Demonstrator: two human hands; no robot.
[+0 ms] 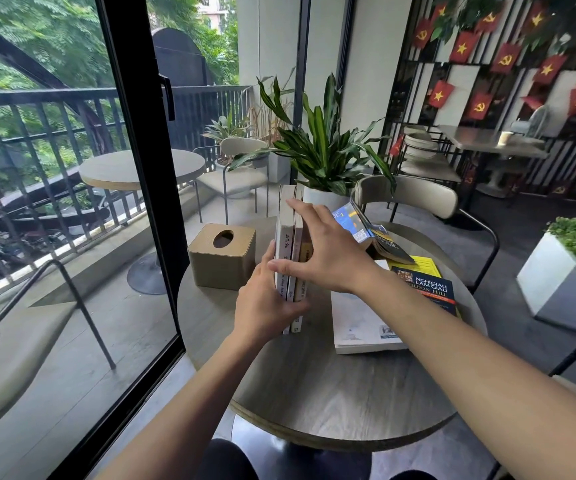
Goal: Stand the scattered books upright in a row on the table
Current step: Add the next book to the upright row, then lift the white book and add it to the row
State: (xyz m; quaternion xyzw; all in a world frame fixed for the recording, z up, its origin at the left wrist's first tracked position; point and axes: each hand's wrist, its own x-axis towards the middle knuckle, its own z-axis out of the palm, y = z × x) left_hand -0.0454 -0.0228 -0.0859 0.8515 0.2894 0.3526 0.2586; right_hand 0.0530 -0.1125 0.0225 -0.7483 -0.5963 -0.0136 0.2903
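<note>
Three pale books [288,237] stand upright together, spines toward me, on the round grey table [331,393]. My left hand [265,303] presses against their left side low down. My right hand [321,251] lies over their tops and right side, thumb across the spines. To the right, a white book [359,323] lies flat, with a dark blue book [428,289] and a yellow one [421,263] beside it. Further back a black book [392,249] and a blue book [350,220] lie tilted.
A tan tissue box [222,254] sits just left of the standing books. A potted plant [324,157] stands at the table's far edge. A chair [414,199] is behind the table, and a glass door frame [141,168] runs along the left.
</note>
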